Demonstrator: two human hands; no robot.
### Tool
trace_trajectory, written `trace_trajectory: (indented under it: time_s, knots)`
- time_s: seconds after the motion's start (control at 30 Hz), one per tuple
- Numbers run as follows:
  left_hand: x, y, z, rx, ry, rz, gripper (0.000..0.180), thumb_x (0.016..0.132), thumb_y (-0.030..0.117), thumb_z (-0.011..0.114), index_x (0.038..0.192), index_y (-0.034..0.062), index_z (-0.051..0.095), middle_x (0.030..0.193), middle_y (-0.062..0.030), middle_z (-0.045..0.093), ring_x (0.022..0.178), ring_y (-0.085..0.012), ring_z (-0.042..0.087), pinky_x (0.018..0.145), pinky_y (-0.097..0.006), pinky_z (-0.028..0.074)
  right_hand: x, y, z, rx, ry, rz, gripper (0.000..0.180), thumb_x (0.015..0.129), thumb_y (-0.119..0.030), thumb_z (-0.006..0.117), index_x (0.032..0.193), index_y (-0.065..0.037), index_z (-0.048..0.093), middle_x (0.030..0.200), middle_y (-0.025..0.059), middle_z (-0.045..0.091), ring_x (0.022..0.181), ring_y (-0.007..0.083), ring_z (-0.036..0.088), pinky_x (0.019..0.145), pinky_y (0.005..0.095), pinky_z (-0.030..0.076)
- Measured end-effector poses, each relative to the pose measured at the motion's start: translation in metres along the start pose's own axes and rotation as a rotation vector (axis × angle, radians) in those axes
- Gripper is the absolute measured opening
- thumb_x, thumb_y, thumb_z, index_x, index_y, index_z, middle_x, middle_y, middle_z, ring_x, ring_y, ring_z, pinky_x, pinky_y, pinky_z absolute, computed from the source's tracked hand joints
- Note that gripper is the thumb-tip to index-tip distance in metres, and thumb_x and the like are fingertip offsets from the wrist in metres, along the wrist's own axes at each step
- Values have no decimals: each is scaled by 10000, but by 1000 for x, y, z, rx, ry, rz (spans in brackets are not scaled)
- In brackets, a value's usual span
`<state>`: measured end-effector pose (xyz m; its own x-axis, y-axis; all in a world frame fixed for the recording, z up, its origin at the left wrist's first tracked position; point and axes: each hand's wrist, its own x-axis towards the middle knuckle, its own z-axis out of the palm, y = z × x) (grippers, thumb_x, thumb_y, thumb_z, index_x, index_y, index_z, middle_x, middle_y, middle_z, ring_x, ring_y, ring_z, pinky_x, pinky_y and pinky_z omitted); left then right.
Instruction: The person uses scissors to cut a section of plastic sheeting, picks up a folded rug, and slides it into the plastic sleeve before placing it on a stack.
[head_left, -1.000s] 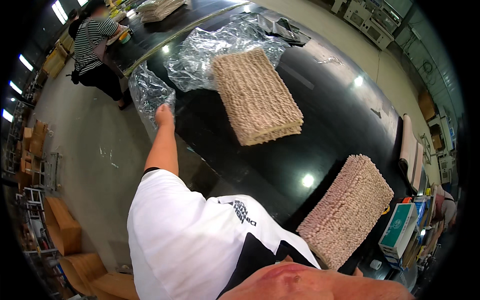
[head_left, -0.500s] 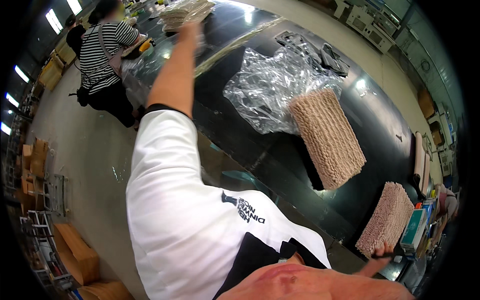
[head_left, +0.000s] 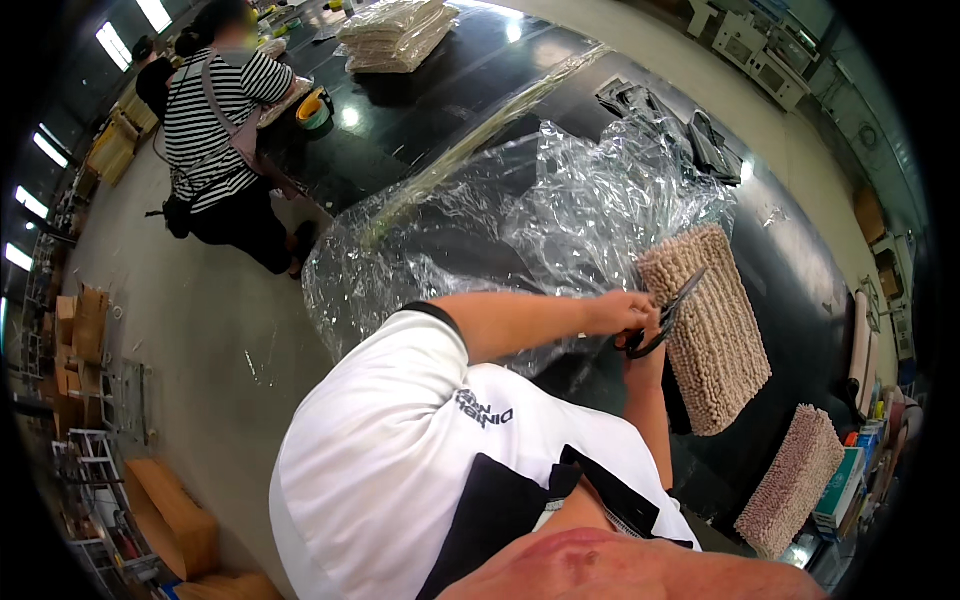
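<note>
Fingers of the right hand point(head_left: 652, 334) wrapped dark-handled scissors point(head_left: 685, 292) over the beige rug point(head_left: 718, 345) right of centre, those of the left hand point(head_left: 618, 312) bunched beside clear film point(head_left: 585, 205) mid-frame, grip unclear, apparently readying a cut that called for drawing film taut.

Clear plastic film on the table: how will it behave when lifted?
The plastic film is probably light and floppy, given its thin, crumpled look. It may slide easily, since both it and the dark table look smooth and shiny.
</note>
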<state>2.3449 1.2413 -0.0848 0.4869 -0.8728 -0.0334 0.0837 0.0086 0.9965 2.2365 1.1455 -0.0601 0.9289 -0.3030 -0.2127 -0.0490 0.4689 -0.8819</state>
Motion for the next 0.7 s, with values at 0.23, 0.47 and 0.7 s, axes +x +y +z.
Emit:
trace_trajectory:
  time_s: [0.23,0.47,0.7]
  knots:
    - [-153,33,-127,-293,119,164,477,803,-1,570,1279,38,568,1341,-127,529,1294,-247,448,1046,-358,368,19,34,69,30,91,26,167,752,-48,669,821,-80,520,714,1,530,590,106,489,533,253,402]
    - [-386,-81,-377,1334,1162,-366,858,746,409,708,1384,-47,359,1386,-194,420,1325,-378,322,1111,-507,217,15,3,109,-154,153,-111,301,723,-80,662,992,-32,538,790,68,579,627,151,537,557,283,438]
    - [-354,-35,-459,1414,715,-624,203,795,347,676,924,193,710,898,-8,653,988,-246,570,990,-519,309,-4,-14,101,-284,121,-85,281,729,-70,653,988,-33,549,770,76,594,599,158,553,544,282,451]
